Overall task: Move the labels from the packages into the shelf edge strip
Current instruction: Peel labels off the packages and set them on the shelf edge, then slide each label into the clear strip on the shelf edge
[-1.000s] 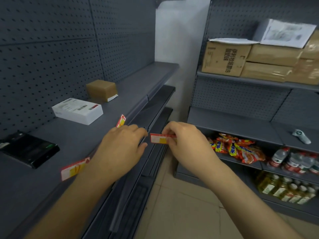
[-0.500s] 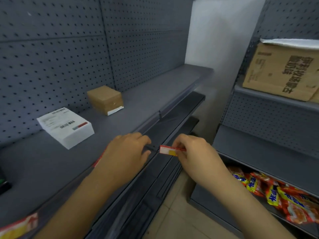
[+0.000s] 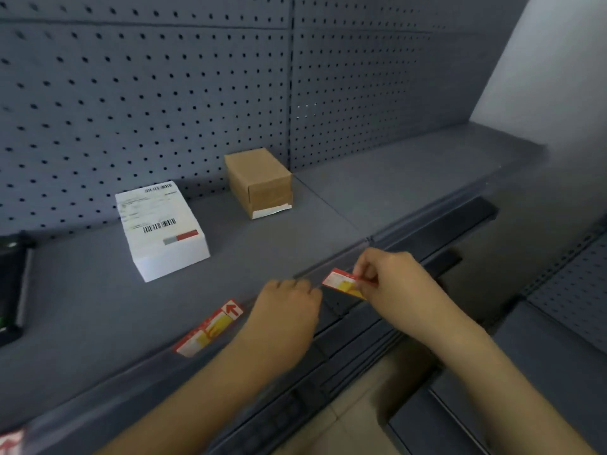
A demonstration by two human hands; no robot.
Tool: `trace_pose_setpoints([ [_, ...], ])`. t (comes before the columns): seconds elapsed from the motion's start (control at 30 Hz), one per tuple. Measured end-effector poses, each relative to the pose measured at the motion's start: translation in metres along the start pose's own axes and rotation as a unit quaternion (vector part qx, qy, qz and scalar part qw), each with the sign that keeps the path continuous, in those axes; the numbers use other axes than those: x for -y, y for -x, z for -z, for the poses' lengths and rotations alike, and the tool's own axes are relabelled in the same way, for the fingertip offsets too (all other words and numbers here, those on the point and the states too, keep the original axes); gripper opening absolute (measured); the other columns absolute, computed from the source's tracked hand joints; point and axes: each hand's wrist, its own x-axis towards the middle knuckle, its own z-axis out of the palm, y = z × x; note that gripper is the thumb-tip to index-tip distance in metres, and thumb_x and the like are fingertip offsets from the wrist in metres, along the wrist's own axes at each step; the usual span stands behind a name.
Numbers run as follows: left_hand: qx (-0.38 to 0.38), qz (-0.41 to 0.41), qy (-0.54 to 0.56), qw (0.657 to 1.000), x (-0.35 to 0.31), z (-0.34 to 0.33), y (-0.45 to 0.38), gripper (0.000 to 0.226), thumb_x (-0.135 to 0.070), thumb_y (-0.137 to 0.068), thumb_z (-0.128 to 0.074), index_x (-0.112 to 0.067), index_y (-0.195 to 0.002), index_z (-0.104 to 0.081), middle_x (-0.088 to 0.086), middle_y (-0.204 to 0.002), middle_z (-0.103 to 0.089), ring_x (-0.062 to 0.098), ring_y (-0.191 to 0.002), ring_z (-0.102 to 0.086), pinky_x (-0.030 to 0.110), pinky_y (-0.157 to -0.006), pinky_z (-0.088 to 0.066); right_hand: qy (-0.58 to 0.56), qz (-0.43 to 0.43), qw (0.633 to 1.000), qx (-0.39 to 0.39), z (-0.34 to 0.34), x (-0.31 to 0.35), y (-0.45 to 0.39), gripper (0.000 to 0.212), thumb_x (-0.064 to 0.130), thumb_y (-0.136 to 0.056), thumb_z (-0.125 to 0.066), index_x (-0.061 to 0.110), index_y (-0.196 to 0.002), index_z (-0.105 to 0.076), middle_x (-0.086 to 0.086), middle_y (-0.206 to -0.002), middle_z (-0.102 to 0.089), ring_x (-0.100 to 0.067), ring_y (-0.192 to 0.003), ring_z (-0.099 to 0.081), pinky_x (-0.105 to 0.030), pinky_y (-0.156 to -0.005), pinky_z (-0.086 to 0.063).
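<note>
Right hand (image 3: 391, 284) pinched on a red-yellow label (image 3: 343, 284) at the shelf edge strip (image 3: 427, 221); left hand (image 3: 285, 313) curled, empty, on the strip.

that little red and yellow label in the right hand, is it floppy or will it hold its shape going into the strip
The label, pinched at one end by the right hand, juts out flat without drooping, so it is probably thin stiff card. It looks very light. Being so thin, it could bend if pushed hard against the shelf edge strip.

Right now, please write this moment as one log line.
right hand: pinches label | left hand: at shelf edge strip | label not yet in strip
</note>
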Motion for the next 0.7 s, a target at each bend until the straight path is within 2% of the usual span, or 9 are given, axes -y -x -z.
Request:
trace_pose_setpoints([
  [0.2,0.004,0.021,0.005,1.0,-0.004,-0.015,-0.023,0.038,-0.026,-0.089,-0.055,-0.013,-0.124,-0.048,0.009,-0.12,-0.055,0.029,-0.107,-0.055,0.039,-0.086,-0.043,-0.022,0.051,0.997,0.06,-0.004,-0.013,-0.048,0.003,0.019,-0.085,-0.064,0.02,-0.086,-0.062,-0.001,-0.083,-0.067,-0.017,-0.079,-0.062,-0.042,-0.072,-0.055],
  [0.3,-0.002,0.036,0.021,0.999,-0.008,-0.015,-0.027,0.033,-0.027,-0.074,-0.07,-0.013,-0.103,-0.063,0.008,-0.099,-0.067,0.028,-0.083,-0.065,0.037,-0.068,-0.053,-0.024,0.087,0.992,0.087,-0.005,-0.022,-0.066,0.003,0.019,-0.085,-0.064,0.021,-0.086,-0.062,-0.001,-0.085,-0.068,-0.018,-0.08,-0.063,-0.042,-0.073,-0.055],
  [0.43,-0.022,0.101,0.018,0.995,-0.021,-0.009,-0.034,0.035,-0.026,-0.056,-0.081,-0.017,-0.087,-0.068,0.003,-0.083,-0.069,0.022,-0.064,-0.066,0.03,-0.053,-0.052,-0.034,0.156,0.98,0.118,-0.004,-0.034,-0.084,0.004,0.022,-0.084,-0.064,0.023,-0.084,-0.06,0.001,-0.08,-0.068,-0.018,-0.076,-0.063,-0.044,-0.07,-0.055],
  [0.5,-0.033,0.139,0.017,0.99,-0.028,-0.006,-0.036,0.039,-0.022,-0.054,-0.081,-0.015,-0.09,-0.068,0.003,-0.08,-0.069,0.023,-0.062,-0.066,0.03,-0.052,-0.053,-0.046,0.19,0.971,0.135,-0.003,-0.04,-0.088,0.007,0.027,-0.084,-0.065,0.023,-0.082,-0.06,0.001,-0.076,-0.067,-0.018,-0.071,-0.062,-0.042,-0.066,-0.054],
  [0.6,-0.038,0.197,0.02,0.979,-0.037,-0.003,-0.039,0.042,-0.018,-0.054,-0.08,-0.011,-0.094,-0.069,0.006,-0.079,-0.069,0.027,-0.063,-0.066,0.032,-0.052,-0.055,-0.046,0.224,0.962,0.15,-0.002,-0.05,-0.093,0.006,0.02,-0.084,-0.065,0.023,-0.083,-0.06,0.002,-0.078,-0.067,-0.018,-0.071,-0.062,-0.044,-0.067,-0.055],
  [0.7,-0.022,0.235,0.035,0.971,-0.043,0.0,-0.041,0.037,-0.014,-0.063,-0.076,-0.01,-0.098,-0.068,0.011,-0.087,-0.07,0.032,-0.072,-0.067,0.037,-0.06,-0.056,-0.061,0.242,0.956,0.157,-0.002,-0.06,-0.097,0.006,0.017,-0.083,-0.065,0.022,-0.085,-0.061,0.003,-0.081,-0.067,-0.017,-0.073,-0.063,-0.044,-0.068,-0.055],
])
